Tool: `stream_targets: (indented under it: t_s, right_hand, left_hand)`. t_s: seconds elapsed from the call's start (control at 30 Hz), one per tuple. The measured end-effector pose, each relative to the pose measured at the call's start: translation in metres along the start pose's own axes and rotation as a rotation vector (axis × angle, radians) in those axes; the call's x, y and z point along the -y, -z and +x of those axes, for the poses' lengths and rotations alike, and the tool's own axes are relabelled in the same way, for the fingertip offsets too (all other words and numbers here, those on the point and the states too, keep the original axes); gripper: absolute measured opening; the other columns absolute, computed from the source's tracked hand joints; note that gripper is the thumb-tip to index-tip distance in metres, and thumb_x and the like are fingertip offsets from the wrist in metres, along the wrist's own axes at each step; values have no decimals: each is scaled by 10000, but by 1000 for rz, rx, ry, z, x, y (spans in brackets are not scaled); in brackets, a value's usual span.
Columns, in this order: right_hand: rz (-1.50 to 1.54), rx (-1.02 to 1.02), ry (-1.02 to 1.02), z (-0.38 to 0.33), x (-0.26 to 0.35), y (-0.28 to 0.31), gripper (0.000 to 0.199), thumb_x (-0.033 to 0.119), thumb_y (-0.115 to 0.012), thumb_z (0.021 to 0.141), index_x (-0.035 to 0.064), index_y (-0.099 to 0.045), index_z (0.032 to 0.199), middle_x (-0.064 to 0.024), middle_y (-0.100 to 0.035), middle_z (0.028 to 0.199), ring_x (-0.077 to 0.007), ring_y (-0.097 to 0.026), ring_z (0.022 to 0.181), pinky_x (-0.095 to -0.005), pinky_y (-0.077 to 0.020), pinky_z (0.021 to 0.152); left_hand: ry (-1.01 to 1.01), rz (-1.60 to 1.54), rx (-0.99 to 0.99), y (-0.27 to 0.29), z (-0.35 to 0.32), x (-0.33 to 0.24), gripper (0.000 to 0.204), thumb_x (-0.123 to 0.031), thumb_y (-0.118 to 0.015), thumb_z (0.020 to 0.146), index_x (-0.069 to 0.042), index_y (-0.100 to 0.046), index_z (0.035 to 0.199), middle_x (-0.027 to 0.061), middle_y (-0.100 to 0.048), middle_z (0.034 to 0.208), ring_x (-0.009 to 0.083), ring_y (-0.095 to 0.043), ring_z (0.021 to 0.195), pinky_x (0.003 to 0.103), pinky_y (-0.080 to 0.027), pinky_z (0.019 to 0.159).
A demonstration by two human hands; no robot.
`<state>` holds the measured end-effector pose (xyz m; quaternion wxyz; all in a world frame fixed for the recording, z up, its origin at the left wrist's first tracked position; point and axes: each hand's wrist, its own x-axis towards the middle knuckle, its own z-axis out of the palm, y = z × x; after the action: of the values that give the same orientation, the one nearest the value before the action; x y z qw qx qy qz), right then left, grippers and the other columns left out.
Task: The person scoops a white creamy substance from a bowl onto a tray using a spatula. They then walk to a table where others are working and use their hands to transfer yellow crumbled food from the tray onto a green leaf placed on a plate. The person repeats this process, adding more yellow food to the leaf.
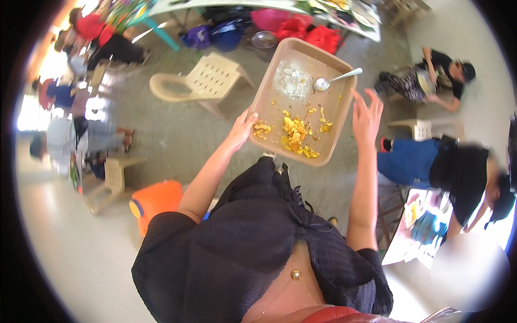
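Note:
A tan rectangular tray (326, 62) is held out in front of me, tilted a little. My left hand (243, 131) grips its left rim, the thumb over the edge and the other fingers mostly hidden below. My right hand (368, 116) is raised beside the right rim with its fingers apart, apparently not holding it. Crumbled yellow food pieces (294, 134) lie in the near part of the tray, with smaller bits scattered about. A metal spoon (322, 84) rests near the far right corner, its handle over the rim. A whitish patch (291, 79) marks the tray's far left floor.
A beige plastic chair (212, 75) stands ahead to the left; another chair (116, 177) is farther left. An orange container (161, 200) is by my left elbow. A table (231, 4) with bags beneath crosses the far side. People sit and stand at both sides, one person (414, 161) close right.

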<state>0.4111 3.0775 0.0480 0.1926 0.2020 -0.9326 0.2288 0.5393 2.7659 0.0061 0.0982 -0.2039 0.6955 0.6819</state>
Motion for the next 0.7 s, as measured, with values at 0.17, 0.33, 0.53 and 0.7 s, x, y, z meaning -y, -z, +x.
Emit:
stream_targets:
  t_s: [0.17,0.33,0.53,0.7]
  right_hand:
    - [-141,212,533,112,34,-62,338,69,-532,724,161,-581,1045,-66,-474,1059,-228,-461,984,-346,-413,788]
    - [-193,224,897,178,92,-114,242,122,-532,732,153,-575,968,-44,-488,997,-197,-471,931,-320,-418,740]
    - [2,365,953,234,209,-146,154,163,-527,775,143,-583,916,-40,-551,781,-217,-571,701,-332,-467,604]
    - [193,332,790,247,339,-185,242,103,-465,797,129,-574,1012,-78,-585,765,-263,-614,646,-369,-499,549]
  left_hand:
    - [-14,-125,-268,28,-66,-40,507,-281,-458,910,12,-329,1304,113,-452,1249,161,-418,1126,290,-333,949]
    - [-65,-230,-501,38,-96,-56,489,-261,-448,916,14,-331,1303,107,-454,1247,159,-427,1120,284,-343,940]
    - [-107,-248,-755,97,-110,-68,509,-278,-455,913,14,-323,1308,106,-454,1250,158,-427,1124,280,-341,940]
    - [-163,-162,-937,176,-123,-73,520,-288,-455,912,14,-317,1311,117,-449,1260,168,-414,1149,281,-311,962]
